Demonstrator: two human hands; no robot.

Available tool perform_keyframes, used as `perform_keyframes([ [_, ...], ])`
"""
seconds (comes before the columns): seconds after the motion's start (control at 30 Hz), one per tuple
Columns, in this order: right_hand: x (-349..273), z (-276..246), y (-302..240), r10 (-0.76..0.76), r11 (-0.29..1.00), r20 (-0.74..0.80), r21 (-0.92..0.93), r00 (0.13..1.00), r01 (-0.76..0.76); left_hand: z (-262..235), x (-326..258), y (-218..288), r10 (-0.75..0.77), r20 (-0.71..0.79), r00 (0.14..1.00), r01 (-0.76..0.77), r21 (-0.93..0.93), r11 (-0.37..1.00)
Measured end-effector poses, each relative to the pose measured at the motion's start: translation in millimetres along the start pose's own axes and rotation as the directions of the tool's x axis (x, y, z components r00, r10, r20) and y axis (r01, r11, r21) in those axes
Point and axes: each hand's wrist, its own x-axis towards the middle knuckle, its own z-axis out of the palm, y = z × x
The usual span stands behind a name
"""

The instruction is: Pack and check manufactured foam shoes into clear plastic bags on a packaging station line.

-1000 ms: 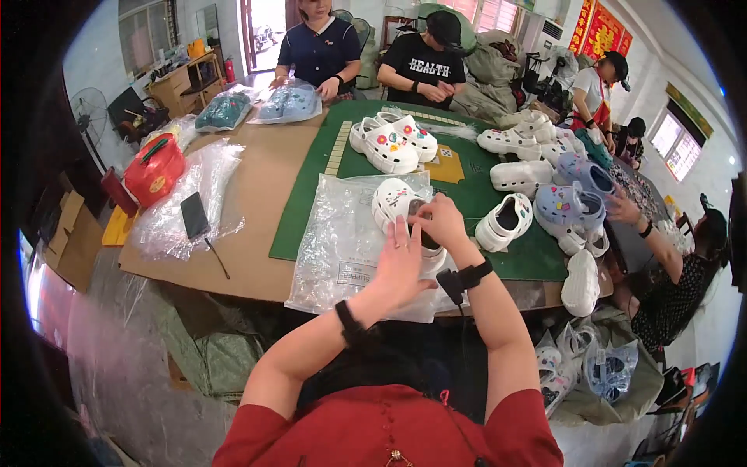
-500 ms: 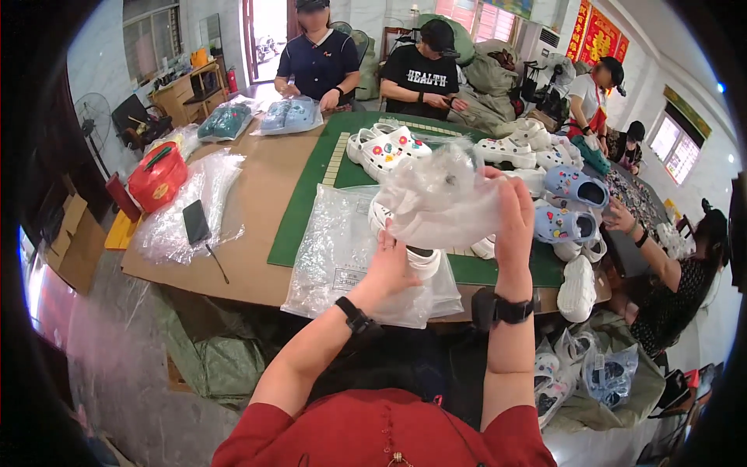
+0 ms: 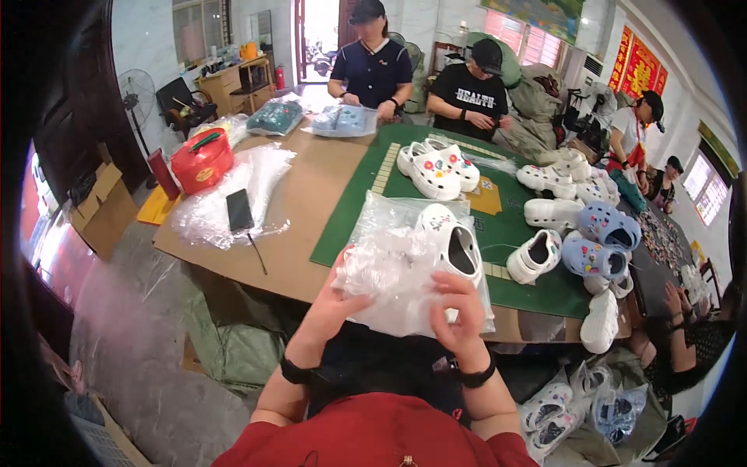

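Note:
My left hand (image 3: 330,307) and my right hand (image 3: 459,313) both grip a clear plastic bag (image 3: 389,272) held just above the table's near edge. A white clog (image 3: 450,240) with small coloured charms lies against the bag's right side, next to my right fingers; whether it sits inside the bag I cannot tell. More clear bags (image 3: 405,208) lie flat under it on the green mat (image 3: 498,226). Each wrist wears a black band.
White and blue clogs (image 3: 580,233) cover the mat's right side, with a white pair (image 3: 436,165) farther back. A phone (image 3: 239,208) lies on plastic wrap, by a red container (image 3: 201,160). Two people stand at the far edge, others sit right. Bagged clogs (image 3: 576,405) lie on the floor.
A second ago my hands worked on the clog on the table. Then they lifted the bag high. Now the bag and clog are lowered toward me, near the table edge.

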Motion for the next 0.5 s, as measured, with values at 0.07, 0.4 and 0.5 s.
perform_keyframes([
  [0.07,-5,9,-1,0.048,0.988,0.049,0.142,0.998,-0.054,0,-2,1,0.056,-0.063,0.996,-0.053,0.052,0.997],
  [0.4,-16,-6,22,0.684,0.403,0.448,0.425,0.575,-0.810,-19,1,-20,-0.015,-0.099,0.995,-0.002,-0.171,0.985],
  [0.5,-20,-16,28,0.780,0.368,0.269,0.533,0.565,-0.762,-35,12,-25,0.171,-0.257,0.951,-0.171,0.023,0.985],
])
